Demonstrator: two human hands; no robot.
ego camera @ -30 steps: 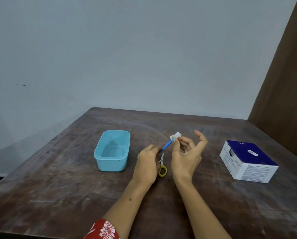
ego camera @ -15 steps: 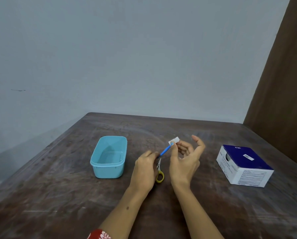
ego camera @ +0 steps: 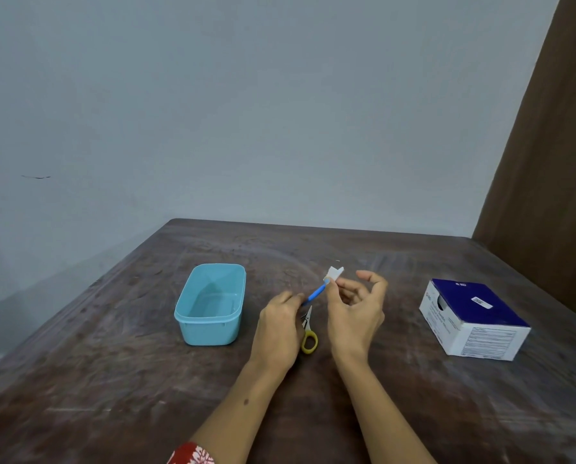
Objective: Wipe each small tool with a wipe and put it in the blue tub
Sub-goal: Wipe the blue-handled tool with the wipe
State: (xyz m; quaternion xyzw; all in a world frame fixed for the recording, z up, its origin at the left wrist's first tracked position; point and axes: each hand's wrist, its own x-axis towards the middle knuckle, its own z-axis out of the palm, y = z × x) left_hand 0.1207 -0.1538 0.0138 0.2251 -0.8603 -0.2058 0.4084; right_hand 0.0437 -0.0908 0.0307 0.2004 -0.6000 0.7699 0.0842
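My left hand [ego camera: 278, 326] pinches the lower end of a thin blue tool [ego camera: 316, 293], which slants up to the right above the table. My right hand [ego camera: 355, 308] pinches a small white wipe [ego camera: 335, 272] around the tool's upper tip, its other fingers spread. Small scissors with a yellow handle [ego camera: 309, 336] lie on the table between my hands, partly hidden by the left one. The blue tub [ego camera: 209, 326] stands to the left of my left hand and looks empty.
A white and dark blue box [ego camera: 473, 318] sits on the right side of the dark wooden table [ego camera: 112, 380]. A grey wall runs behind the table and a brown panel stands at the right.
The hands keep the same grips on tool and wipe. The view has shifted slightly; the wipe stays at the tool's tip.
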